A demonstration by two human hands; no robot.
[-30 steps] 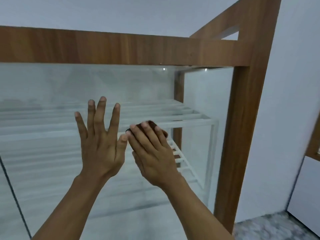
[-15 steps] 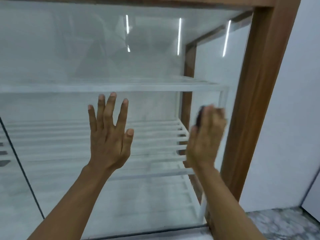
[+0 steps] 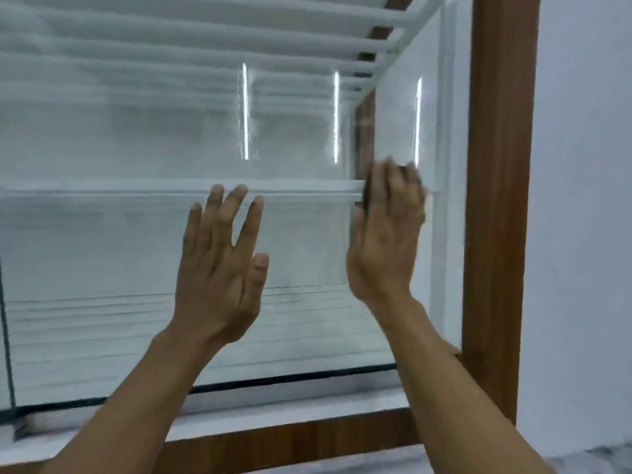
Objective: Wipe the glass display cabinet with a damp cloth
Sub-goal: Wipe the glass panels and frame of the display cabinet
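Slid right hand (image 3: 386,241) and dark cloth (image 3: 365,196) rightward over the glass (image 3: 136,251), away from left hand (image 3: 219,268), nearer the wooden post (image 3: 499,200).

A plain white wall (image 3: 581,200) stands there, evenly lit, with a faint bluish-grey cast from top to bottom. At the foot of the wall lies the floor (image 3: 603,461), pale grey with darker speckles, something like stone or marble, though it is too blurred to be sure. The floor meets the wall in a soft, uneven line, and a thin strip of it carries on leftward from the wall's foot.
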